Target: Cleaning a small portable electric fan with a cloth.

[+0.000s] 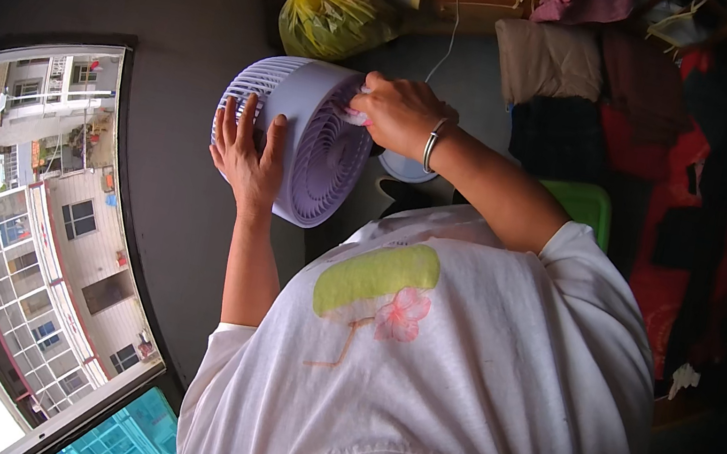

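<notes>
A lavender electric fan head (315, 105) is tilted on its side in front of me, its ribbed grille turned left and its swirl-slotted face (331, 161) turned right. My left hand (250, 155) grips the fan with spread fingers over the grille and the smooth housing band. Bunched in my right hand (403, 112) is a white and pink cloth (358, 108), pressed against the upper rim of the slotted face. A bracelet circles the right wrist. Below the right forearm shows part of a pale round disc (408, 168), mostly hidden by the fan and arm.
A tied yellow plastic bag (336, 19) lies beyond the fan, by wooden furniture (469, 12). A white cord (452, 34) runs down towards the floor. Folded clothes (550, 64) and a green plastic container (580, 208) are to the right. A window (116, 188) stands at the left.
</notes>
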The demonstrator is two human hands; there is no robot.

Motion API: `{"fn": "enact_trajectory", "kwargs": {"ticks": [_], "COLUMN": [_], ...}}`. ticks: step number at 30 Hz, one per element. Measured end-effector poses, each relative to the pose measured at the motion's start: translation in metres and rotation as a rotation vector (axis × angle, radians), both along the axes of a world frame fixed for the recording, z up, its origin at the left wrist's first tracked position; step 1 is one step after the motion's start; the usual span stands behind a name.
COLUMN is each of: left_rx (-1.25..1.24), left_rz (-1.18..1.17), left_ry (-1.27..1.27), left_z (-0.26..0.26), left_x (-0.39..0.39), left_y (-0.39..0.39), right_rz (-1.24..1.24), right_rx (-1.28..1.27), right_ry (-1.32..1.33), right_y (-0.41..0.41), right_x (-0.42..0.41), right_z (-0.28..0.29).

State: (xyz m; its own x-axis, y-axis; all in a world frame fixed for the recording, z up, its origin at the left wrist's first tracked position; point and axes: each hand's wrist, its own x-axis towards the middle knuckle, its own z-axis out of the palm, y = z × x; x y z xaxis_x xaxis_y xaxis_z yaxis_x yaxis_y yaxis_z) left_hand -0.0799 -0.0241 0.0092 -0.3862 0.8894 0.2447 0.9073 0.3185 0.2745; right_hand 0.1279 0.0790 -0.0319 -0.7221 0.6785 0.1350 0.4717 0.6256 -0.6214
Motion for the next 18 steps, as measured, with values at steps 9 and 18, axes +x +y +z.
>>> {"fn": "enact_trajectory", "kwargs": {"ticks": [9,18], "left_rx": [-0.003,0.003], "left_rz": [0.013,0.003], "left_ry": [0.0,0.015], "left_z": [0.002,0.002], "left_x": [0.0,0.007], "left_y": [0.003,0.003], "right_rz": [0.003,0.012], "right_rx": [-0.033,0.051], "right_ry": [-0.152,0.013], "right_y": [-0.002,-0.005], "right_x": [0.019,-0.006], "right_z": [-0.013,0.006]}}
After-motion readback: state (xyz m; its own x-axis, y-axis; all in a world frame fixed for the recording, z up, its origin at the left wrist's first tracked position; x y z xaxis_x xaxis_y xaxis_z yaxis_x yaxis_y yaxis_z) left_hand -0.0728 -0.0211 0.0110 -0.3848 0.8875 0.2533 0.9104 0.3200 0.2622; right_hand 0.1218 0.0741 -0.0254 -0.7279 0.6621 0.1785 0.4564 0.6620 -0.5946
